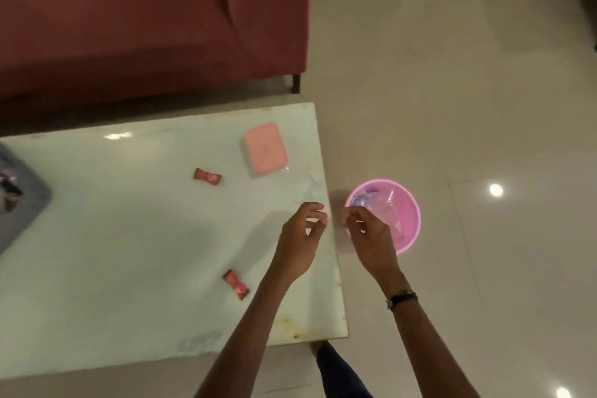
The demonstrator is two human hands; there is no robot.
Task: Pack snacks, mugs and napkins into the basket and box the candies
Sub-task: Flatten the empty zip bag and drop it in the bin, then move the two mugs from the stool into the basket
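While both hands hover with fingers loosely spread and empty, the left hand (pixel 298 237) over the pale glossy table (pixel 129 236), the right hand (pixel 370 241) at the round pink plastic basket (pixel 410 220) on the floor, two red wrapped candies (pixel 207 176) lie apart from the closed pink-lidded box (pixel 265 149); a careless sweep could knock one off the edge.

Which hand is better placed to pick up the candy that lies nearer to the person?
The left hand. It hovers over the table, above and right of the near candy. The right hand is beyond the table edge, by the pink bin.

Both hands (pixel 336 233) hover empty between the table (pixel 129 252) edge and pink basket (pixel 408 220); two candies (pixel 207 177) lie loose.
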